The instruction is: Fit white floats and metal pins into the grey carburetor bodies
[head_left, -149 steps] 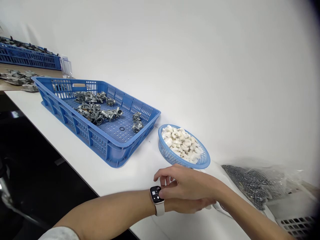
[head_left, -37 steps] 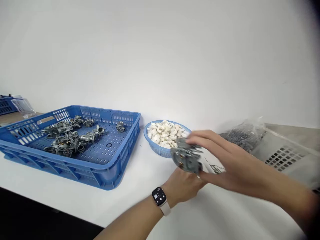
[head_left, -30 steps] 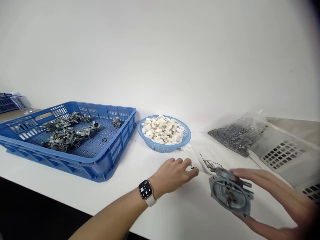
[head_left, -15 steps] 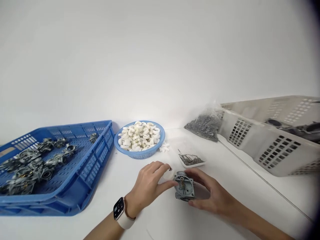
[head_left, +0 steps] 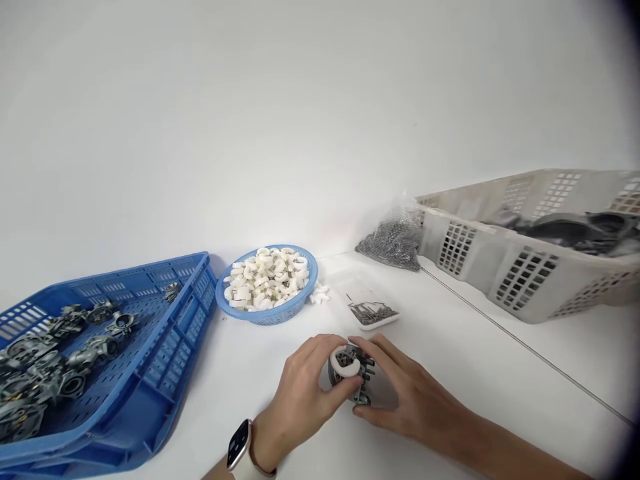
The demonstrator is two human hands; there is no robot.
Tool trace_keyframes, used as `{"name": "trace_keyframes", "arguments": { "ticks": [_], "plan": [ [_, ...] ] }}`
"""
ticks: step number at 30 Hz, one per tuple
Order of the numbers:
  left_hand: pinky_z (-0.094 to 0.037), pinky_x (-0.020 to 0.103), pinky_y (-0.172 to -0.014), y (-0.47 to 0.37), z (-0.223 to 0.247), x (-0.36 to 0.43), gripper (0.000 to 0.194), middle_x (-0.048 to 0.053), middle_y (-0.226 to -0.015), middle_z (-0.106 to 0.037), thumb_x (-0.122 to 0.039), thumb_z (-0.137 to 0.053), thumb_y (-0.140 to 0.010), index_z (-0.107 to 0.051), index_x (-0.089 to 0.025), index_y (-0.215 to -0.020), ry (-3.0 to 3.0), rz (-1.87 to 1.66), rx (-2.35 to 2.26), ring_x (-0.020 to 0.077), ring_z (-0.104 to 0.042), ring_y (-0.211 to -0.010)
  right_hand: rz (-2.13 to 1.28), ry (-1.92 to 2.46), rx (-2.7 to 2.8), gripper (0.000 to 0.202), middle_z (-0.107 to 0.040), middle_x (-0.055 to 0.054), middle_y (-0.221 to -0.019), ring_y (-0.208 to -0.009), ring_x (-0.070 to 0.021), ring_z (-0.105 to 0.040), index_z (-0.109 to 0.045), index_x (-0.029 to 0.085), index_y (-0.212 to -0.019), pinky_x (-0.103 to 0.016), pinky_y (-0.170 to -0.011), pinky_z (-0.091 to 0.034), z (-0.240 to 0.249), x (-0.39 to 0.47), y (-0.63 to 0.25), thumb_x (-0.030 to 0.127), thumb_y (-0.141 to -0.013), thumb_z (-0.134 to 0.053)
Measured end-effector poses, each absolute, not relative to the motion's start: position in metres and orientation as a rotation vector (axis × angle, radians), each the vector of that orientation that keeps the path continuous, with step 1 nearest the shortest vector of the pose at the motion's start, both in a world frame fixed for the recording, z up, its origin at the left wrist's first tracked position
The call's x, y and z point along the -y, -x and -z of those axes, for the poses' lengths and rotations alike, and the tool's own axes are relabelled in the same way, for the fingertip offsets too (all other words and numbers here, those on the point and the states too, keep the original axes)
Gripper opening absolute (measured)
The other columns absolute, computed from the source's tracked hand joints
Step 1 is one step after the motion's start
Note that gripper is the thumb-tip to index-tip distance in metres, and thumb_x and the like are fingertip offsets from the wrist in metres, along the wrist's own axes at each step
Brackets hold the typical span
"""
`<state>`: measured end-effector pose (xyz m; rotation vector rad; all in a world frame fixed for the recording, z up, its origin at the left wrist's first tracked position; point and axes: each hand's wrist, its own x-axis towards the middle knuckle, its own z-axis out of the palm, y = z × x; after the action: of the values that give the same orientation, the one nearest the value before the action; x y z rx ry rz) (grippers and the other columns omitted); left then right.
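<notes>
A white C-shaped carburetor float (head_left: 349,370) is gripped between the thumb and fingers of my left hand (head_left: 304,385). It lies over the open side of a grey metal carburetor body (head_left: 362,398), covering much of it. Whether the float is seated in the body or only resting against it, I cannot tell. My right hand (head_left: 417,390) closes around the body from the right, thumb below and fingers above. Just beyond the hands, a small white tray (head_left: 373,325) holds thin metal pins (head_left: 373,312).
A blue crate (head_left: 185,347) with several carburetor bodies (head_left: 75,360) stands left. Behind my hands is a blue basket (head_left: 273,319) of white floats, with loose white pieces (head_left: 319,293) beside it. A plastic bag of small dark parts (head_left: 393,241) leans by a white crate (head_left: 475,257) at right.
My left hand has brought the float onto the carburetor body, which has turned in my right hand. Both hands are closer together, and the camera view has shifted slightly.
</notes>
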<state>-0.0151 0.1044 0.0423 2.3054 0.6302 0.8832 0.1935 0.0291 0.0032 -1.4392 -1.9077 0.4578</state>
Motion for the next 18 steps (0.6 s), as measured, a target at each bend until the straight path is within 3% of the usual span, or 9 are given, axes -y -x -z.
{"name": "trace_keyframes", "arguments": {
  "ticks": [4, 7, 9, 15, 18],
  "plan": [
    [-0.050, 0.030, -0.089, 0.015, -0.039, -0.102, 0.033, -0.002, -0.116, -0.071, -0.033, -0.071, -0.094, -0.058, -0.031, -0.124, -2.319, -0.902, -0.700, 0.0187, -0.066, -0.102, -0.405, 1.486, 1.912, 0.072, -0.059, -0.009, -0.124, -0.103, -0.0276, -0.066, -0.045, 0.028, -0.145, -0.041, -0.085, -0.061, -0.004, -0.026, -0.195, 0.034, -0.081, -0.076],
    [-0.050, 0.030, -0.079, 0.017, -0.036, -0.102, 0.018, 0.000, -0.102, -0.073, -0.036, -0.055, -0.105, -0.060, -0.028, -0.120, -2.338, -0.948, -0.771, 0.0181, -0.066, -0.089, -0.451, 1.583, 1.866, 0.073, -0.060, -0.009, -0.128, -0.113, -0.0304, -0.064, -0.045, 0.029, -0.146, -0.045, -0.094, -0.058, -0.009, -0.022, -0.201, 0.041, -0.081, -0.077],
    [-0.048, 0.029, -0.073, 0.018, -0.034, -0.103, 0.020, 0.000, -0.090, -0.071, -0.035, -0.045, -0.108, -0.061, -0.026, -0.113, -2.339, -0.980, -0.802, 0.0172, -0.064, -0.079, -0.503, 1.650, 1.831, 0.078, -0.059, -0.010, -0.131, -0.120, -0.0324, -0.061, -0.045, 0.029, -0.147, -0.045, -0.099, -0.055, -0.012, -0.019, -0.204, 0.049, -0.080, -0.078],
    [-0.048, 0.028, -0.073, 0.014, -0.036, -0.103, 0.022, 0.002, -0.090, -0.068, -0.037, -0.048, -0.107, -0.066, -0.025, -0.105, -2.268, -1.039, -0.704, 0.0174, -0.061, -0.080, -0.515, 1.784, 1.855, 0.107, -0.057, -0.015, -0.136, -0.125, -0.0390, -0.054, -0.040, 0.024, -0.156, -0.053, -0.104, -0.048, -0.021, -0.014, -0.203, 0.071, -0.069, -0.081],
    [-0.047, 0.028, -0.071, 0.011, -0.038, -0.103, 0.029, 0.002, -0.086, -0.065, -0.043, -0.049, -0.106, -0.069, -0.023, -0.100, -2.143, -0.983, -0.723, 0.0171, -0.058, -0.078, -0.473, 1.772, 1.965, 0.097, -0.063, -0.012, -0.122, -0.112, -0.0365, -0.059, -0.051, 0.023, -0.149, -0.053, -0.099, -0.049, -0.032, -0.012, -0.201, 0.067, -0.068, -0.083]
  ]
}}
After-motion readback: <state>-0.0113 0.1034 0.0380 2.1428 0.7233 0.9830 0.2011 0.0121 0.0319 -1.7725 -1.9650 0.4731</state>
